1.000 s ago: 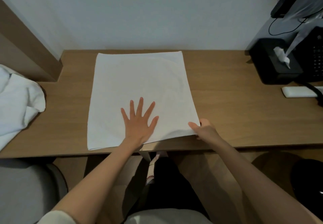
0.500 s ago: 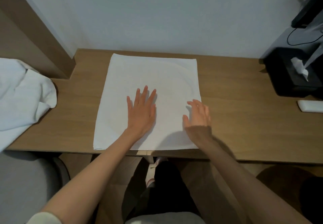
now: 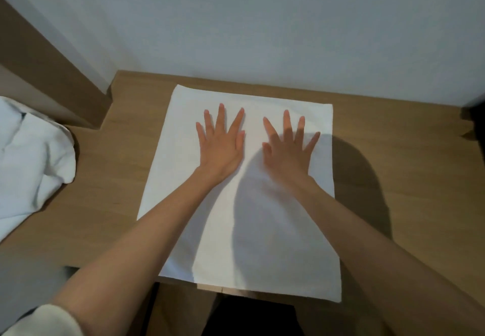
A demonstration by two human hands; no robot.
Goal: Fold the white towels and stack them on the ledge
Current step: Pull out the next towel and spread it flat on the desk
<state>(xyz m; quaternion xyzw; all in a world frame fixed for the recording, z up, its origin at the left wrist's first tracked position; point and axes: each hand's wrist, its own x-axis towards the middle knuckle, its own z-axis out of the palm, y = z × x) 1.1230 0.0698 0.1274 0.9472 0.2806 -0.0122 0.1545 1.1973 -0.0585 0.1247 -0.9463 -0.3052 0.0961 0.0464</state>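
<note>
A folded white towel [image 3: 252, 204] lies flat on the wooden ledge [image 3: 393, 191]. The left hand [image 3: 221, 141] and right hand [image 3: 287, 146] lie side by side on its far half, palms down, fingers spread. A crumpled white towel [image 3: 31, 165] sits well left of the left hand.

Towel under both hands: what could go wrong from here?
1. The towel's near edge lies over the table's front edge, so a careless pull could slide it off.
2. The left hand and right hand both press flat on the far half. Nothing pins the near half, so smoothing may shift the cloth and skew the next fold.
3. The crumpled pile of towels seems to hang past the table's left end and might slip.
</note>
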